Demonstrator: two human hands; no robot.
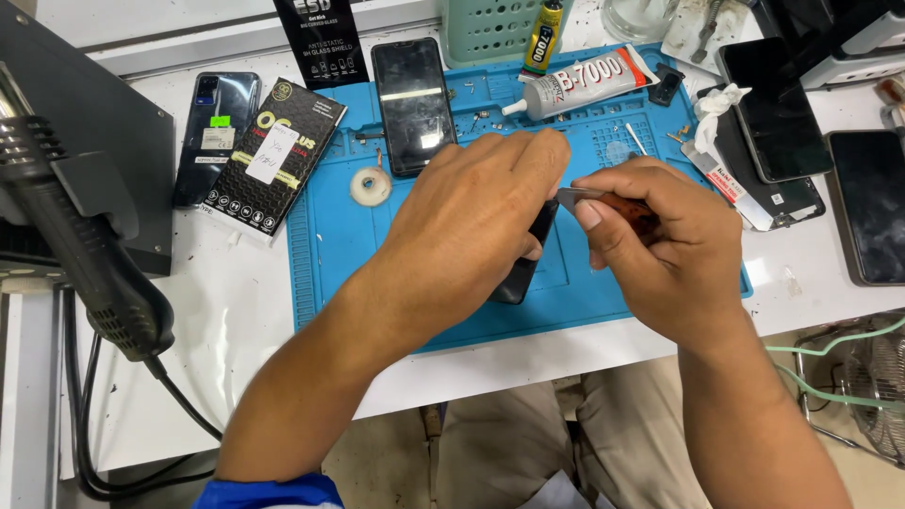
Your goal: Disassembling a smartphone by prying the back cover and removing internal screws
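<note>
Dark phone (521, 273): mostly hidden under left hand (471, 226); only lower end shows.
Thin tool (589, 198): handle buried in right hand (660, 245).
Green basket (485, 28): top cut off by frame edge.
Small parts on blue mat (339, 264): too small to identify.

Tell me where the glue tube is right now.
In the head view, the white glue tube lies at the far edge of the blue work mat, beyond both hands, between the dark phone and the crumpled tissue.
</note>
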